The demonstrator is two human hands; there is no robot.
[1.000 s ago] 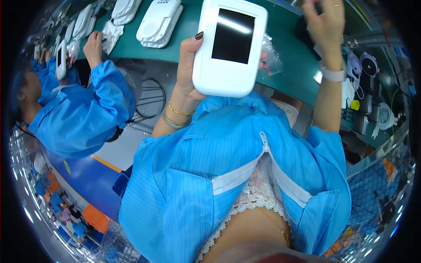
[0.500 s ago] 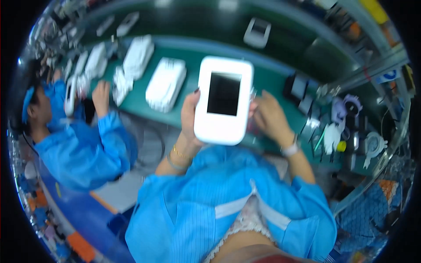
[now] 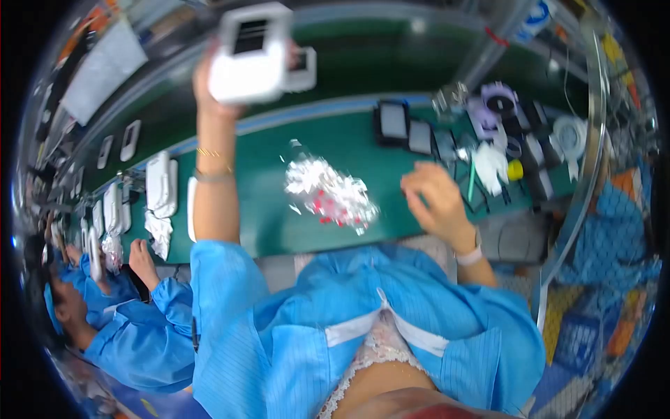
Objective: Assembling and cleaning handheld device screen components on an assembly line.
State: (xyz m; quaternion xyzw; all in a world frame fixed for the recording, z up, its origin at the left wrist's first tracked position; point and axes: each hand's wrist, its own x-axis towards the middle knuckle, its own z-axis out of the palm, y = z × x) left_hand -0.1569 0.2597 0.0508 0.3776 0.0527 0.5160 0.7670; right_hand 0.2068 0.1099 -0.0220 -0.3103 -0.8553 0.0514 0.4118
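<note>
- My left hand (image 3: 211, 82) has swung out to the far left, fingers wrapped round the white device (image 3: 246, 75), its dark screen facing me.
- That puts it up by the second white device (image 3: 304, 75); whether they touch, I can't tell through the blur.
- My right hand (image 3: 438, 202), beside it half a second ago, is now well apart, loosely half-open, with nothing visible in it.
- So my left alone bears the device; the white-and-red scraps (image 3: 328, 188) show between my hands on the green bench (image 3: 262, 223).
</note>
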